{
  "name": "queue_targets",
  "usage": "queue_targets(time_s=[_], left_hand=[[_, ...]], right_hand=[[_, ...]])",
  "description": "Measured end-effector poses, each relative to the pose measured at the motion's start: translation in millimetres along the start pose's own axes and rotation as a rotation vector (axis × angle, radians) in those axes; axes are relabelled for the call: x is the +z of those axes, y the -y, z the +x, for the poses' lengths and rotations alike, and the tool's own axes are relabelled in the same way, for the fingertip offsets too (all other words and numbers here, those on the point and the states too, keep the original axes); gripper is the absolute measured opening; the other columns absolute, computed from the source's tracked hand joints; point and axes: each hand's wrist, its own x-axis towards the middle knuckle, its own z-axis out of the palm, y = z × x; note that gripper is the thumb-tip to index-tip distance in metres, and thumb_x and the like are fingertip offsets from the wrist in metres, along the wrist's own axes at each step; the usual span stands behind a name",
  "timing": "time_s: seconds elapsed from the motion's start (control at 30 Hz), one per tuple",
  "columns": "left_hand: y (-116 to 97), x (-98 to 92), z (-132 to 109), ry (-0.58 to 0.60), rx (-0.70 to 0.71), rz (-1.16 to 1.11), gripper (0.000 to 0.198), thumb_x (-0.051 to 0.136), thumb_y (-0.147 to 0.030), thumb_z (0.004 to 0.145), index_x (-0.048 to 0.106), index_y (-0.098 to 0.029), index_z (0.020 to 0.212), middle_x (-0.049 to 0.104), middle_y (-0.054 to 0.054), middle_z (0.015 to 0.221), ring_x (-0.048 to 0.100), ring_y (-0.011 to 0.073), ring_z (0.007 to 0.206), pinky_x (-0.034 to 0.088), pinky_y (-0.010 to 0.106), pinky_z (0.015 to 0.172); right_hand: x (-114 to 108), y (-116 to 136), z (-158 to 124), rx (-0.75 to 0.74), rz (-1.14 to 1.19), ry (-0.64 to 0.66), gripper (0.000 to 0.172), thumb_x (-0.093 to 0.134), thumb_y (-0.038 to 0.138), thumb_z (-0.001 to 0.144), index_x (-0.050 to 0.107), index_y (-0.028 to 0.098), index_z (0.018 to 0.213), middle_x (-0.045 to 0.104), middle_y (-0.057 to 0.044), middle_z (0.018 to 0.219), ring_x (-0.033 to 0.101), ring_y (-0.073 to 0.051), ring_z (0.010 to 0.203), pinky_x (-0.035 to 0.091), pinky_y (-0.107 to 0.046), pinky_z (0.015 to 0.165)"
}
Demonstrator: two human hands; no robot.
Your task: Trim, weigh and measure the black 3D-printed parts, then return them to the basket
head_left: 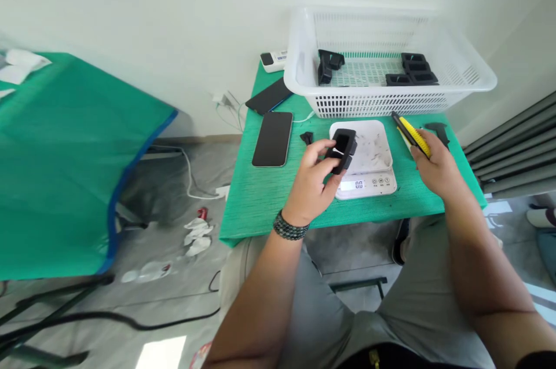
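Note:
My left hand (313, 175) grips a black plastic part (346, 140) with a rectangular opening, held over the left side of a white digital scale (383, 183). The scale's display reads 0.0, and small dark shavings lie on its pan. In my right hand (436, 163) is a yellow and black utility knife (414, 136), pointing up and left, just right of the scale. Whether its blade is out I cannot tell. Beyond my right hand lies a dark caliper-like tool (438, 131). A small black scrap (306, 138) rests left of the pan.
A white plastic basket (377, 99) with several black parts (417, 70) stands at the table's back. Two dark phones (273, 140) (270, 97) and a white device (273, 61) sit on the left of the green-covered table (252, 207). Grey curtains (516, 149) hang at right.

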Motion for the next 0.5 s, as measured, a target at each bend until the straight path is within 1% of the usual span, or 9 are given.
queue_targets(time_s=[0.1, 0.23, 0.33, 0.4, 0.5], left_hand=[[2.0, 4.8, -1.3, 0.068, 0.043, 0.088, 0.016, 0.064, -0.012, 0.092, 0.070, -0.020, 0.104, 0.057, 0.012, 0.140, 0.062, 0.0263, 0.115, 0.060, 0.048, 0.096], [4.3, 7.4, -2.3, 0.109, 0.024, 0.164, 0.027, 0.064, -0.004, 0.086, 0.071, -0.021, 0.106, 0.057, 0.012, 0.139, 0.060, 0.0280, 0.112, 0.058, 0.053, 0.098], [4.6, 8.0, -2.5, 0.113, -0.008, 0.179, 0.032, 0.064, -0.005, 0.087, 0.071, -0.024, 0.112, 0.057, 0.011, 0.140, 0.060, 0.0285, 0.114, 0.056, 0.055, 0.100], [4.5, 8.0, -2.6, 0.107, -0.023, 0.173, 0.035, 0.063, -0.007, 0.090, 0.071, -0.026, 0.118, 0.057, 0.010, 0.140, 0.060, 0.0280, 0.115, 0.056, 0.055, 0.102], [4.0, 7.0, -2.6, 0.101, -0.035, 0.135, 0.036, 0.065, -0.013, 0.094, 0.067, -0.026, 0.127, 0.058, 0.010, 0.137, 0.062, 0.0267, 0.112, 0.056, 0.054, 0.103]], right_hand=[[-6.8, -1.9, 3.1, 0.069, -0.047, -0.066, 0.044, 0.057, 0.042, 0.096, 0.067, 0.019, 0.133, 0.073, -0.017, 0.129, 0.070, -0.034, 0.116, 0.055, -0.052, 0.100], [-12.9, -6.9, 7.7, 0.083, -0.091, -0.104, 0.041, 0.054, 0.037, 0.096, 0.069, 0.018, 0.130, 0.074, -0.017, 0.128, 0.068, -0.036, 0.116, 0.052, -0.055, 0.103], [-12.4, -11.7, 9.2, 0.077, -0.146, -0.132, 0.043, 0.053, 0.036, 0.097, 0.066, 0.019, 0.134, 0.072, -0.018, 0.128, 0.065, -0.037, 0.119, 0.051, -0.057, 0.105], [-9.5, -14.1, 9.1, 0.084, -0.192, -0.139, 0.047, 0.054, 0.035, 0.095, 0.064, 0.017, 0.137, 0.069, -0.020, 0.129, 0.063, -0.037, 0.120, 0.050, -0.057, 0.106], [-4.6, -16.0, 8.3, 0.093, -0.245, -0.095, 0.055, 0.059, 0.034, 0.091, 0.062, 0.014, 0.142, 0.066, -0.023, 0.129, 0.063, -0.037, 0.118, 0.052, -0.055, 0.104]])
